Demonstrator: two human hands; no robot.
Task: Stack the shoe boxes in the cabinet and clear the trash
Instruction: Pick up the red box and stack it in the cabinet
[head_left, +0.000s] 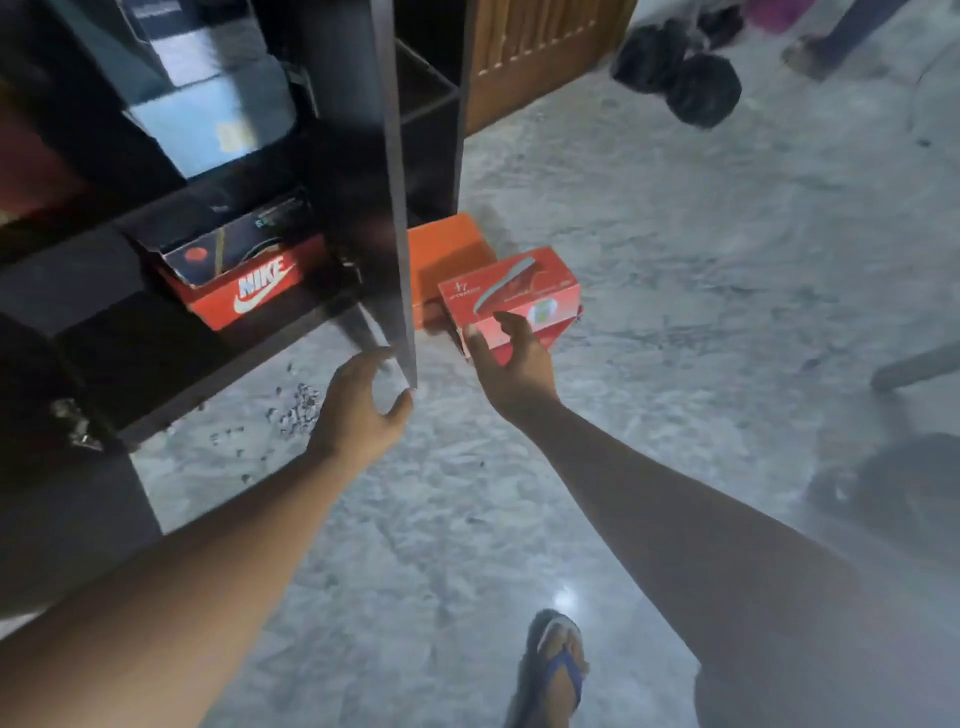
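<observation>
The left grip (363, 400) curls round the bottom corner of the cabinet door (374, 182), probably to keep it swung clear of the shelves. The right grip (511, 364) is wide, its fingers spread against a red shoe box (519, 283) on the floor, apparently about to lift it. The box shows a shoe picture and a white logo too blurred to read. Just beyond it lies an orange box (447, 254). Beyond the left grip, on a shelf, a red box (254, 291) reads "NIKE" with the swoosh. Far beyond the right grip sit black bags (680, 73), likely the trash.
</observation>
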